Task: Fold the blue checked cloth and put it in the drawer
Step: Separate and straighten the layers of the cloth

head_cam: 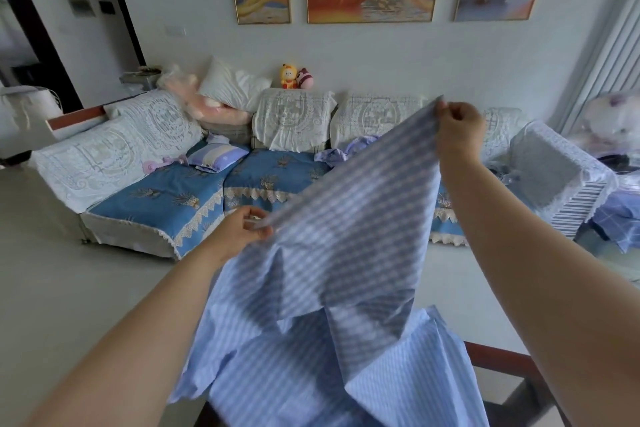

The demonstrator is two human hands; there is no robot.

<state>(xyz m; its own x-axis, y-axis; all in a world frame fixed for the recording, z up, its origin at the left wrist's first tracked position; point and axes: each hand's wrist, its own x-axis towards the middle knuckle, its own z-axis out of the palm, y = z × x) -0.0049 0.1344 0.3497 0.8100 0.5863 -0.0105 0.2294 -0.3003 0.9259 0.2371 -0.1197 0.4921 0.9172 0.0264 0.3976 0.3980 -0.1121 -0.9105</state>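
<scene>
Two hands are holding the blue checked cloth up in the air in front of the sofa: the left hand is pinching its lower corner, and the right hand is pinching the higher corner. The rest of the cloth is hanging down between the arms, draping onto the dark-framed desk below.

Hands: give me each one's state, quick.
Left hand: pinches the edge of the blue checked cotton cloth.
Right hand: pinches the raised corner of that cloth.
</scene>
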